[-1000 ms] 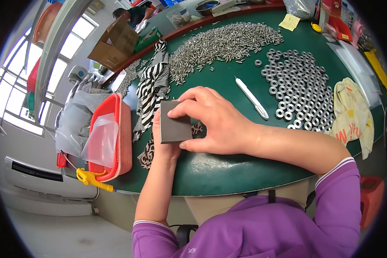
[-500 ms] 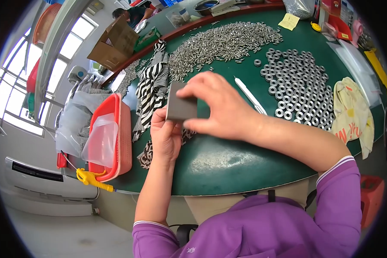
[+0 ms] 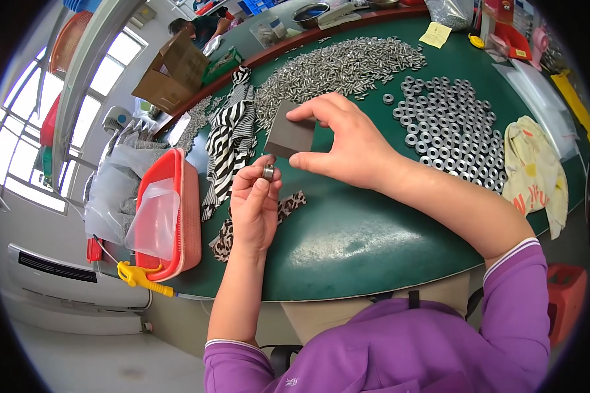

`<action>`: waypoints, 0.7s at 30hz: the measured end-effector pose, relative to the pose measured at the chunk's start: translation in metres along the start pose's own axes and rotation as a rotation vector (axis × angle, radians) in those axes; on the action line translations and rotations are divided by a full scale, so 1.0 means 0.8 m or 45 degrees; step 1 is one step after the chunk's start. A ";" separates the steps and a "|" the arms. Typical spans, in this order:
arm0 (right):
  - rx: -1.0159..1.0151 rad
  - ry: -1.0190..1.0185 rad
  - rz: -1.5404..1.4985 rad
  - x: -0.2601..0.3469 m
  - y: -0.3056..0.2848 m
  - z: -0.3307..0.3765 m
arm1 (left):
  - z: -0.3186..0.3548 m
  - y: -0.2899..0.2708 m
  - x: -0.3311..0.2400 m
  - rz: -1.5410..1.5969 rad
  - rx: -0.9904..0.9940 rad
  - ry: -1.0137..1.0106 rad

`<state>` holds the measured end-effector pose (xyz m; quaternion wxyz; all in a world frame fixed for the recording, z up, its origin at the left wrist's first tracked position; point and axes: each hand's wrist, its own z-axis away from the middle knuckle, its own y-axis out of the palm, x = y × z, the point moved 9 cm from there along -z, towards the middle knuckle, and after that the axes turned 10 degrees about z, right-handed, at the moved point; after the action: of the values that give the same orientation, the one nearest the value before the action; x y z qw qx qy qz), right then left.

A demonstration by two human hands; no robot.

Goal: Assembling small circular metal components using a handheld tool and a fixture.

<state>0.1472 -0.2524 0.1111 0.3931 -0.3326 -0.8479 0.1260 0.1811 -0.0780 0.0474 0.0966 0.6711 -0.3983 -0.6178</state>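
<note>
The right hand (image 3: 347,147) grips a flat dark grey rectangular block (image 3: 288,129) between thumb and fingers above the green counter (image 3: 373,236). The left hand (image 3: 254,206) pinches a small round metal ring (image 3: 269,172) just beneath it.

- Bright daylight came from the windows (image 3: 29,131) at left — panes blown out white.
- Soft sheen lay on the green table (image 3: 354,242); shadows were faint.
- Fisheye bent straight edges toward a black rim.
- Centre was sharp — margins slightly smeared.

grey block (image 3: 288,136): lower edge behind right hand (image 3: 347,147) | small ring (image 3: 269,172): detail too small
</note>
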 end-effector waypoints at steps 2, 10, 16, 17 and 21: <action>0.092 -0.045 -0.024 0.014 0.009 0.005 | -0.002 -0.008 0.002 -0.009 0.034 0.017; 0.030 -0.166 0.008 0.035 0.006 0.006 | 0.001 -0.005 -0.003 0.025 0.113 0.039; 0.082 -0.312 -0.081 0.071 0.014 0.028 | 0.003 -0.002 -0.003 -0.020 0.043 0.001; 0.036 -0.303 -0.034 0.057 0.012 0.020 | -0.001 -0.005 -0.005 -0.053 0.078 0.040; 0.005 -0.082 0.241 -0.006 -0.002 -0.004 | 0.003 0.014 0.001 -0.081 0.174 0.019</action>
<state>0.1509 -0.2566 0.1109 0.3525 -0.4063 -0.8247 0.1748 0.1742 -0.0847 0.0534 0.0337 0.6929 -0.4175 -0.5869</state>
